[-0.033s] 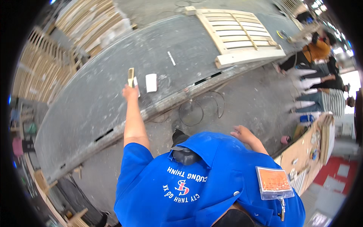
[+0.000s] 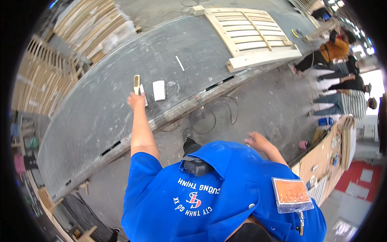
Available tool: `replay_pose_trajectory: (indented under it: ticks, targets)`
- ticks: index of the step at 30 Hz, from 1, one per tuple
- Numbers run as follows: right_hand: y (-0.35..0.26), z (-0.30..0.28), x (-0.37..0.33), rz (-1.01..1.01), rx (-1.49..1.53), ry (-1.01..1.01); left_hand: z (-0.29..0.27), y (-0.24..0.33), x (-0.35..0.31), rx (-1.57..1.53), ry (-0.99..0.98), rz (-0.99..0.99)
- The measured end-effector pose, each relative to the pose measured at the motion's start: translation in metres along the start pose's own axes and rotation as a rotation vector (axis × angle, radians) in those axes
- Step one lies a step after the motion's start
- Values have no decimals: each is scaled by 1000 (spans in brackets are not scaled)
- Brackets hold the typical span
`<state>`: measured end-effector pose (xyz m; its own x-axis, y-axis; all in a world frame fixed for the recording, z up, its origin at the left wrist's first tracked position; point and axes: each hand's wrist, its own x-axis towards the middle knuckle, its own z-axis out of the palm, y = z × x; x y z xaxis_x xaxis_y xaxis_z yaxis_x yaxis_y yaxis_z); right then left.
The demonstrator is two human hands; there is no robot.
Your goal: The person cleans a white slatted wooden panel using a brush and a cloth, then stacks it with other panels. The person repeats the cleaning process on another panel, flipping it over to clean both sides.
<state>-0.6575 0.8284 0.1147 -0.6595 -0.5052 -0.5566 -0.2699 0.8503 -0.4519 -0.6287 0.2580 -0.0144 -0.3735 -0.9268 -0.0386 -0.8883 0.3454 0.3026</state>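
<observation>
Over the grey table (image 2: pixel 100 109) my left arm is stretched out. My left hand (image 2: pixel 136 101) is closed on the near end of a narrow wooden brush (image 2: pixel 137 84), its far end pointing away from me. Beside that hand lies a slim white piece (image 2: pixel 144 94), partly covered by the fingers. Just right of it rests a white rectangular pad or folded sheet (image 2: pixel 159 90). My right hand (image 2: pixel 257 141) hangs at my right side past the table's edge, fingers loosely apart, with nothing visible in it.
A slatted wooden panel (image 2: pixel 258 34) lies on the table's far right. A thin white stick (image 2: pixel 179 63) is mid-table. Stacked wooden parts (image 2: pixel 88 26) stand beyond the left edge. A cable (image 2: pixel 203 121) loops on the floor. Several people (image 2: pixel 342 76) stand at right.
The view has shifted slightly, so the table and panel sit a little further left. My left hand appears slightly lower and further left, still on the brush.
</observation>
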Motion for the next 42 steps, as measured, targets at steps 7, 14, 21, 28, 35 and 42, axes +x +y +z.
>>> replay_pose_trajectory:
  ticks: [7, 14, 21, 28, 35, 42]
  targets:
    - [-45, 0, 28, 84, 127, 26, 25, 0, 35, -63, -188, -90]
    - [-49, 28, 37, 200, 166, -127, 39, 12, 55, -114, -277, -77]
    - [-71, 16, 73, 55, 58, -147, 39, 19, 52, -172, -269, -138]
    - [-110, 4, 169, -293, 134, 133, 53, 38, 29, -968, -657, -309]
    - [-156, 24, 284, -175, -211, -81, 56, 76, -20, -135, -426, -81]
    - [-143, 36, 285, -230, 80, -44, 56, 66, -22, -191, -443, -72]
